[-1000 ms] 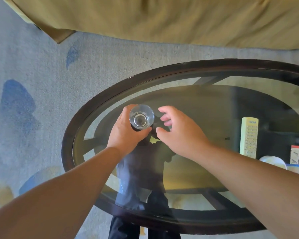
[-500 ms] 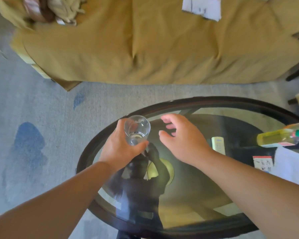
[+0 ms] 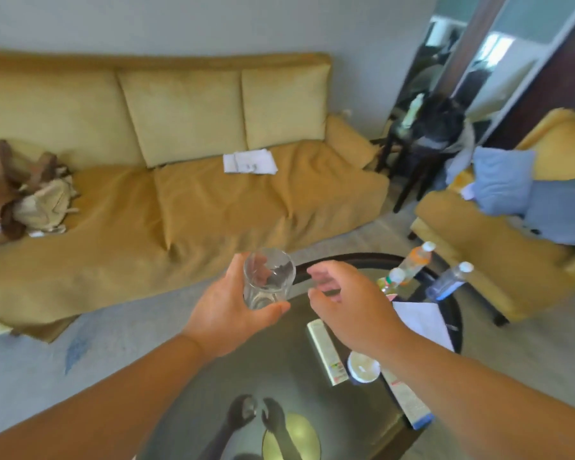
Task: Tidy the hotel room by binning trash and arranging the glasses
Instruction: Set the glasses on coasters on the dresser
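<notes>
The glass [image 3: 269, 278] is now lifted off the table [image 3: 352, 257] and held in the air near its far edge by the left grip [image 3: 228, 313], curled round it, while the right grip [image 3: 349, 310] is held open just beside it, so it is likely ready to be carried away.

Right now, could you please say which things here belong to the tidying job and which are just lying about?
Job: clear drinking glass, gripped by left hand; right hand beside it.
Lying about: white remote control; beige backpack; blue cushion.
</notes>
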Tool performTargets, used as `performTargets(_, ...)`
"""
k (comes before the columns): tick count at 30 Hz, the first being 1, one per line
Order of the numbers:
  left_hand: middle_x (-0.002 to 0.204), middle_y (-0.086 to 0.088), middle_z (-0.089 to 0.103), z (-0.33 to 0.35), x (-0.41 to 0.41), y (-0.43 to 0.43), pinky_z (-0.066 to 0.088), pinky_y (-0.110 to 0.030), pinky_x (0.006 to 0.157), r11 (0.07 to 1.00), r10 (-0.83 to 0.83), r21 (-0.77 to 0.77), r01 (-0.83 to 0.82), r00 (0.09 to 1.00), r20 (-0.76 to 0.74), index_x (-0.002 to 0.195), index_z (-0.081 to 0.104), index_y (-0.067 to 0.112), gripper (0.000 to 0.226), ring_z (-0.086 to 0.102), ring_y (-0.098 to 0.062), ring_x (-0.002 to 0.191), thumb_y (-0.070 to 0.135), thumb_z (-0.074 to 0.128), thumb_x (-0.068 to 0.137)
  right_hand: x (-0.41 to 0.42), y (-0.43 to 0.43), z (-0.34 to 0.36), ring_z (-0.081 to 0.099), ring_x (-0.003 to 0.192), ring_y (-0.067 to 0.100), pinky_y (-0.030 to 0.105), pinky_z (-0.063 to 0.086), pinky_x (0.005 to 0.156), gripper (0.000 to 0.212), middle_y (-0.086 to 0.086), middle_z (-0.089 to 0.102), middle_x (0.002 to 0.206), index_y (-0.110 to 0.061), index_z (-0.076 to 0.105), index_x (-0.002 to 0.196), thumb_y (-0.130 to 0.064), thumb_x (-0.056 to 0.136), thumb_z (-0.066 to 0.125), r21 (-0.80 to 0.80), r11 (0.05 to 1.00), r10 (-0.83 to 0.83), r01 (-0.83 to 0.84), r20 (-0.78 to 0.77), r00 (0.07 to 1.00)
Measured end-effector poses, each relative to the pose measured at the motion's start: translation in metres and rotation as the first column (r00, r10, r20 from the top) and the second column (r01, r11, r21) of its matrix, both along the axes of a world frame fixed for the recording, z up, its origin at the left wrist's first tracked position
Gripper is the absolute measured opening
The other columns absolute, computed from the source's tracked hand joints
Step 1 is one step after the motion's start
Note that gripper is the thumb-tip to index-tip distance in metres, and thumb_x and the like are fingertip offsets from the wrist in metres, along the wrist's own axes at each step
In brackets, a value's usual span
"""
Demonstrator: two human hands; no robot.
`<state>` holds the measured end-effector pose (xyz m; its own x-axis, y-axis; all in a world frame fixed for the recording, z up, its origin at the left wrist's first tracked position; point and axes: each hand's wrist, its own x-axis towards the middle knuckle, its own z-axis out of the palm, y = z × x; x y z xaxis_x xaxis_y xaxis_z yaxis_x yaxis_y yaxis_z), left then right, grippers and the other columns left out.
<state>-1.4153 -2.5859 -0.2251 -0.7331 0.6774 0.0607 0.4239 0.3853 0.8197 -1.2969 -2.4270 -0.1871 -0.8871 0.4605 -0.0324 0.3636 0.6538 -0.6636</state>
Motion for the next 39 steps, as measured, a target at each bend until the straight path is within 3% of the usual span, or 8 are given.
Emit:
performTargets(6, 0.103, 0.027, 0.058, 0.047, 0.072, 0.053, 0.043, -0.018, 0.079, 0.985, -0.164, 0.039, 0.168, 0.982, -0.092, 0.116, 0.041, 0.037, 0.063, 0.058, 0.001, 0.096, 0.051, 0.078, 0.066, 0.092, 0.041, 0.043, 0.056, 0.102, 0.0, 0.029, 0.048, 0.092, 0.03, -0.017, 0.059, 0.112, -0.03, 0.058, 0.119, -0.028, 0.09, 0.057, 0.018, 0.99, -0.141, 0.143, -0.087, 0.986)
performTargets(12, 0.095, 0.029, 0.058, 0.075, 0.189, 0.107, 0.039, -0.004, 0.07, 0.953, -0.282, 0.056, 0.297, 0.94, -0.192, 0.102, 0.04, 0.048, 0.054, 0.054, 0.015, 0.091, 0.047, 0.08, 0.065, 0.221, 0.076, 0.064, 0.056, 0.103, -0.002, 0.029, 0.049, 0.091, 0.029, -0.02, 0.059, 0.113, -0.034, 0.058, 0.117, -0.029, 0.088, 0.055, 0.013, 0.97, -0.236, 0.241, -0.162, 0.958)
performTargets(18, 0.102, 0.024, 0.062, 0.096, 0.326, 0.177, 0.048, -0.024, 0.082, 0.87, -0.455, 0.115, 0.48, 0.871, -0.186, 0.114, 0.046, 0.038, 0.063, 0.06, 0.003, 0.095, 0.053, 0.075, 0.061, 0.382, 0.113, 0.082, 0.058, 0.1, 0.001, 0.033, 0.049, 0.093, 0.03, -0.016, 0.06, 0.112, -0.031, 0.06, 0.116, -0.025, 0.087, 0.059, -0.02, 0.922, -0.381, 0.387, -0.222, 0.897)
performTargets(24, 0.103, 0.021, 0.062, 0.111, 0.457, 0.249, 0.049, -0.035, 0.086, 0.733, -0.621, 0.229, 0.64, 0.768, -0.158, 0.111, 0.051, 0.036, 0.061, 0.061, -0.004, 0.098, 0.058, 0.072, 0.058, 0.532, 0.142, 0.099, 0.054, 0.092, -0.002, 0.027, 0.047, 0.091, 0.024, -0.019, 0.057, 0.106, -0.035, 0.058, 0.11, -0.028, 0.087, 0.06, -0.025, 0.796, -0.59, 0.605, -0.252, 0.767)
performTargets(29, 0.108, 0.018, 0.063, 0.107, 0.557, 0.297, 0.049, -0.036, 0.09, 0.581, -0.781, 0.253, 0.774, 0.617, -0.096, 0.112, 0.052, 0.042, 0.059, 0.06, -0.007, 0.104, 0.049, 0.079, 0.06, 0.635, 0.15, 0.101, 0.056, 0.099, 0.001, 0.024, 0.046, 0.091, 0.03, -0.015, 0.058, 0.113, -0.029, 0.059, 0.117, -0.027, 0.088, 0.058, 0.005, 0.668, -0.724, 0.744, -0.229, 0.651)
performTargets(32, 0.101, 0.017, 0.063, 0.106, 0.615, 0.322, 0.043, -0.013, 0.083, 0.493, -0.842, 0.256, 0.832, 0.53, -0.101, 0.108, 0.051, 0.038, 0.059, 0.059, 0.003, 0.099, 0.05, 0.076, 0.055, 0.69, 0.156, 0.099, 0.056, 0.099, 0.004, 0.03, 0.048, 0.091, 0.032, -0.014, 0.058, 0.113, -0.029, 0.058, 0.119, -0.029, 0.088, 0.058, 0.02, 0.584, -0.787, 0.811, -0.23, 0.572)
performTargets(34, 0.098, 0.015, 0.063, 0.104, 0.652, 0.339, 0.041, -0.006, 0.077, 0.449, -0.871, 0.245, 0.859, 0.482, -0.093, 0.107, 0.051, 0.035, 0.06, 0.058, 0.006, 0.094, 0.048, 0.076, 0.053, 0.724, 0.16, 0.097, 0.056, 0.1, 0.004, 0.03, 0.048, 0.091, 0.033, -0.013, 0.058, 0.114, -0.029, 0.057, 0.121, -0.03, 0.088, 0.058, 0.016, 0.525, -0.827, 0.851, -0.228, 0.514)
performTargets(39, 0.096, 0.03, 0.06, 0.098, 0.737, 0.39, 0.05, -0.027, 0.079, 0.318, -0.933, 0.204, 0.926, 0.343, -0.105, 0.105, 0.05, 0.039, 0.062, 0.062, -0.001, 0.087, 0.059, 0.072, 0.052, 0.804, 0.18, 0.089, 0.055, 0.1, 0.001, 0.027, 0.048, 0.092, 0.033, -0.015, 0.057, 0.114, -0.03, 0.057, 0.121, -0.03, 0.088, 0.057, 0.007, 0.39, -0.9, 0.921, -0.211, 0.383)
